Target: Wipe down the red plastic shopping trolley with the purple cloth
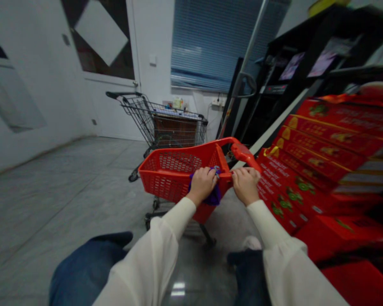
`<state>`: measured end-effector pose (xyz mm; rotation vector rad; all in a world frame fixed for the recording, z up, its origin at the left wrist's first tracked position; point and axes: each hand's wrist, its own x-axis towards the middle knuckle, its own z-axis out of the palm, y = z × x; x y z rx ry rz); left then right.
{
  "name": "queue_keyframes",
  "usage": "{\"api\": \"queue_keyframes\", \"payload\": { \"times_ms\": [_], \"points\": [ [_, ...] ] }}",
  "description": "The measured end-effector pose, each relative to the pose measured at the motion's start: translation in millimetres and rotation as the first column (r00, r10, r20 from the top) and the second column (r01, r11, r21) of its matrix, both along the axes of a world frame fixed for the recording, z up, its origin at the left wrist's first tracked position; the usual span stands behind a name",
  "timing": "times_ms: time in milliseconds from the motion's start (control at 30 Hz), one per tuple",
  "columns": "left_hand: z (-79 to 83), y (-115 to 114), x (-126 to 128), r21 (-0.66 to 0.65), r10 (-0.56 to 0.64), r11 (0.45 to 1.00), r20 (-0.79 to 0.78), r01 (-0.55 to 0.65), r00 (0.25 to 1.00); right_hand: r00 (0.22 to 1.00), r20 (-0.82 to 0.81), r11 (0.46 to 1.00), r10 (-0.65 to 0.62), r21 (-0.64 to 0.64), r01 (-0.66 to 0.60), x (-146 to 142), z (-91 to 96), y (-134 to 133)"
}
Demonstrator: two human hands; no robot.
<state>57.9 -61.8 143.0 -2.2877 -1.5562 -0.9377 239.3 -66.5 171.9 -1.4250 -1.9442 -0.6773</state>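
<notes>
A small red plastic shopping cart (172, 170) stands in front of me on the grey floor. My left hand (202, 182) is closed on a purple cloth (214, 196) pressed against the cart's near rim. Just to its right, my right hand (245, 183) is closed around the cart's red handle bar (242, 154). Both arms wear white sleeves, and my knees in blue jeans show at the bottom.
A metal wire shopping cart (166, 121) with a box inside stands behind the red one. Stacks of red boxes (319, 157) line the right side, with dark shelving (306, 63) behind them. A white door (108, 76) and blue blinds (210, 42) are at the back.
</notes>
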Motion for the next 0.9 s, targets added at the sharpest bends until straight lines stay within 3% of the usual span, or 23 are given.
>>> {"api": "queue_keyframes", "payload": {
  "times_ms": [167,233,333,467,567,667,800,900],
  "points": [
    [-35.1,9.6,-81.1,-0.037,0.149,0.988,-0.039,-0.15,0.988,1.0,-0.026,1.0,-0.006,0.025,0.007,15.8,-3.6,8.3],
    [-41.1,10.4,-97.3,-0.04,0.257,0.966,0.002,-0.256,0.967,1.0,-0.026,1.0,0.003,0.03,-0.003,18.2,-3.8,10.1],
    [-36.9,9.2,-81.2,-0.055,0.331,0.943,0.063,-0.328,0.941,1.0,-0.024,0.999,-0.004,0.033,0.005,16.6,-3.0,11.0],
    [-19.4,5.1,-21.8,-0.023,0.139,0.99,0.078,-0.137,0.987,0.999,-0.013,0.999,-0.045,-0.003,0.045,10.0,-2.2,9.0],
    [-15.4,5.1,-7.0,0.004,0.049,0.999,0.057,-0.05,0.997,0.999,0.009,0.998,-0.047,-0.033,0.048,7.3,-1.5,4.7],
    [-26.3,10.0,-37.1,0.007,0.046,0.999,-0.001,-0.046,0.999,1.0,0.026,0.999,-0.018,-0.051,0.019,8.3,0.4,0.3],
    [-41.0,16.5,-98.4,-0.019,0.192,0.981,-0.002,-0.192,0.981,0.998,0.012,0.998,-0.058,-0.007,0.058,4.5,3.1,-3.4],
    [-38.0,18.5,-113.0,-0.045,0.281,0.959,-0.003,-0.281,0.96,0.994,0.014,0.99,-0.112,0.086,0.111,-16.5,2.3,-5.3]
  ]
}}
